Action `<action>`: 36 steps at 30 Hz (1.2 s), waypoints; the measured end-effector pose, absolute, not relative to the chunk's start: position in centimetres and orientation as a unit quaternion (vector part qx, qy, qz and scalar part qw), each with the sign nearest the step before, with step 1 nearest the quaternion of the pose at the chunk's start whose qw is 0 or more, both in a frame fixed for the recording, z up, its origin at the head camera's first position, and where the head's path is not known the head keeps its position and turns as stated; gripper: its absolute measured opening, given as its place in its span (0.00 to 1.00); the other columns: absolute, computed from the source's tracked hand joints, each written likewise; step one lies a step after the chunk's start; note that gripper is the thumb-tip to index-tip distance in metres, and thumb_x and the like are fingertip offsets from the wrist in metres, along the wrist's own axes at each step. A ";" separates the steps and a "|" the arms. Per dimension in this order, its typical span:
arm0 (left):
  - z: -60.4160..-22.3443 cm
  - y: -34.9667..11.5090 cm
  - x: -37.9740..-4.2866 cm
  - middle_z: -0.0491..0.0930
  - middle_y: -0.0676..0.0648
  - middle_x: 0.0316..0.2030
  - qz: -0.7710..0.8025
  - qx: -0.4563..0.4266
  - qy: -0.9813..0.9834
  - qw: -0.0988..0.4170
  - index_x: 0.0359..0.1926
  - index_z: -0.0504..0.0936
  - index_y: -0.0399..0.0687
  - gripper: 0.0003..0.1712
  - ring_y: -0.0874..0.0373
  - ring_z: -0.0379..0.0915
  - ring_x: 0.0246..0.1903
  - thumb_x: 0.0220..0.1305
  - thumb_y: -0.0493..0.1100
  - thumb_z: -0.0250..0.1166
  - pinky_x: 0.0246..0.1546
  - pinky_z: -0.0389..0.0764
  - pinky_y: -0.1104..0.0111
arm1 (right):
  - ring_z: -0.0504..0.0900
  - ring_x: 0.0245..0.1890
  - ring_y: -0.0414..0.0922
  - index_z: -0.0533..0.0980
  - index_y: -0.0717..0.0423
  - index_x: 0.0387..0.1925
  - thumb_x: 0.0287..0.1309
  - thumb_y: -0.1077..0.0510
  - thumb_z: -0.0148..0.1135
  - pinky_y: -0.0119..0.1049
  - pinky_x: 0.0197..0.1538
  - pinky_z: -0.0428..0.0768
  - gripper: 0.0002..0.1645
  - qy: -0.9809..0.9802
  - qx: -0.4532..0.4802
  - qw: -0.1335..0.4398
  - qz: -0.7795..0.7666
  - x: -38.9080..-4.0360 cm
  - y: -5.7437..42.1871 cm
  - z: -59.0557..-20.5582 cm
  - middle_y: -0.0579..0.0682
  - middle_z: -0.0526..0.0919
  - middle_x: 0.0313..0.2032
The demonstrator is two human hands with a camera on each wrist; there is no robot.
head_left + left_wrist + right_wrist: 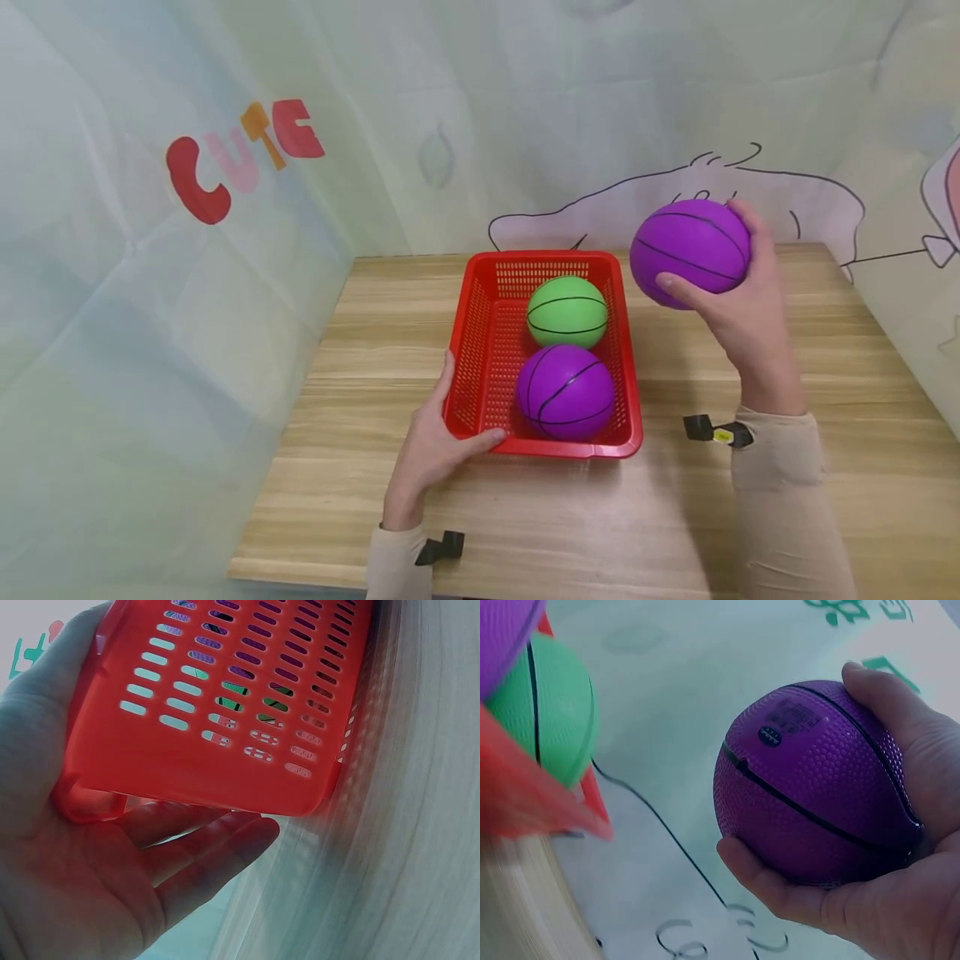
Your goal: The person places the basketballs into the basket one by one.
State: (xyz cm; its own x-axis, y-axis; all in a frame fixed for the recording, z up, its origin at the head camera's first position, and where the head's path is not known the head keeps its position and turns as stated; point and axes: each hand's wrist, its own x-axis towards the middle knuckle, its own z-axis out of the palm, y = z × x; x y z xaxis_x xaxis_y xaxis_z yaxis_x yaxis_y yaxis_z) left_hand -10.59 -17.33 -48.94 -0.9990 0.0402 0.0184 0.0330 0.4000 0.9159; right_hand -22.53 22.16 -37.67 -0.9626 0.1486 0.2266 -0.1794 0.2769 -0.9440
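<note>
My right hand (750, 308) grips a purple mini basketball (693, 250) in the air, to the right of a red plastic basket (630, 417). In the right wrist view, the thumb and fingers lie round opposite sides of that ball (810, 787). Inside the basket, a green mini basketball (567, 312) sits behind a second purple mini basketball (566, 393), both toward the right side. My left hand (435, 442) holds the basket's near left corner. Its thumb lies on the front rim, and the fingers rest against the outer wall (225, 772) in the left wrist view.
The basket stands on a light wooden table (360, 433). A printed curtain (420, 125) hangs behind the table's back edge and along its left side. Wrist-worn black cameras stick out beside both sleeves.
</note>
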 end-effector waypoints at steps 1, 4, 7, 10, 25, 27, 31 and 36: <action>-48.9 -17.4 -10.6 0.72 0.46 0.80 0.548 0.022 0.836 0.003 0.92 0.44 0.72 0.78 0.44 0.76 0.70 0.53 0.58 0.90 0.61 0.89 0.51 | 0.69 0.75 0.51 0.56 0.19 0.85 0.56 0.55 0.88 0.51 0.70 0.84 0.68 -0.786 0.015 0.130 0.604 -22.6 21.8 -37.6 0.45 0.63 0.81; -48.9 -17.4 -10.5 0.71 0.45 0.80 0.550 0.020 0.835 0.004 0.92 0.44 0.72 0.78 0.43 0.76 0.70 0.54 0.57 0.89 0.61 0.89 0.50 | 0.69 0.76 0.53 0.56 0.18 0.86 0.57 0.55 0.88 0.55 0.71 0.83 0.67 -0.780 0.035 0.108 0.615 -22.8 20.4 -37.4 0.45 0.62 0.82; -48.9 -17.5 -10.5 0.71 0.45 0.80 0.553 0.021 0.833 0.006 0.92 0.44 0.71 0.77 0.42 0.76 0.70 0.54 0.56 0.89 0.61 0.89 0.49 | 0.70 0.75 0.54 0.56 0.17 0.85 0.56 0.54 0.88 0.60 0.71 0.81 0.68 -0.779 0.056 0.093 0.617 -22.9 18.9 -37.1 0.45 0.63 0.82; -48.9 -17.5 -10.6 0.71 0.45 0.80 0.554 0.022 0.832 0.006 0.92 0.44 0.71 0.77 0.42 0.76 0.70 0.54 0.57 0.89 0.61 0.89 0.49 | 0.72 0.75 0.57 0.57 0.18 0.85 0.55 0.54 0.89 0.63 0.70 0.81 0.68 -0.777 0.084 0.077 0.619 -23.0 17.3 -36.9 0.47 0.63 0.81; -49.5 -17.7 -11.1 0.72 0.44 0.80 0.557 0.041 0.829 0.004 0.92 0.44 0.71 0.76 0.41 0.74 0.72 0.56 0.52 0.88 0.63 0.88 0.48 | 0.76 0.70 0.54 0.61 0.21 0.84 0.49 0.46 0.93 0.63 0.63 0.86 0.68 -0.801 0.238 0.063 0.545 -23.7 10.4 -35.1 0.49 0.67 0.78; -49.5 -17.7 -11.1 0.72 0.44 0.80 0.556 0.043 0.830 0.001 0.92 0.44 0.70 0.76 0.41 0.74 0.73 0.56 0.51 0.88 0.64 0.87 0.47 | 0.75 0.70 0.54 0.62 0.21 0.84 0.48 0.45 0.93 0.62 0.62 0.87 0.67 -0.804 0.248 0.064 0.537 -23.7 9.7 -34.9 0.50 0.67 0.77; -49.4 -17.8 -11.2 0.73 0.45 0.79 0.555 0.048 0.830 -0.001 0.92 0.44 0.70 0.77 0.43 0.74 0.73 0.56 0.50 0.88 0.64 0.87 0.48 | 0.75 0.69 0.57 0.62 0.19 0.84 0.47 0.42 0.93 0.63 0.62 0.87 0.68 -0.822 0.247 0.058 0.511 -23.7 8.4 -34.7 0.54 0.62 0.76; -49.5 -18.1 -11.4 0.73 0.45 0.79 0.557 0.052 0.829 0.003 0.92 0.44 0.71 0.76 0.42 0.75 0.73 0.56 0.49 0.88 0.64 0.87 0.48 | 0.78 0.65 0.61 0.61 0.18 0.84 0.46 0.40 0.93 0.63 0.59 0.88 0.69 -0.845 0.235 0.035 0.479 -23.7 7.3 -35.0 0.58 0.57 0.76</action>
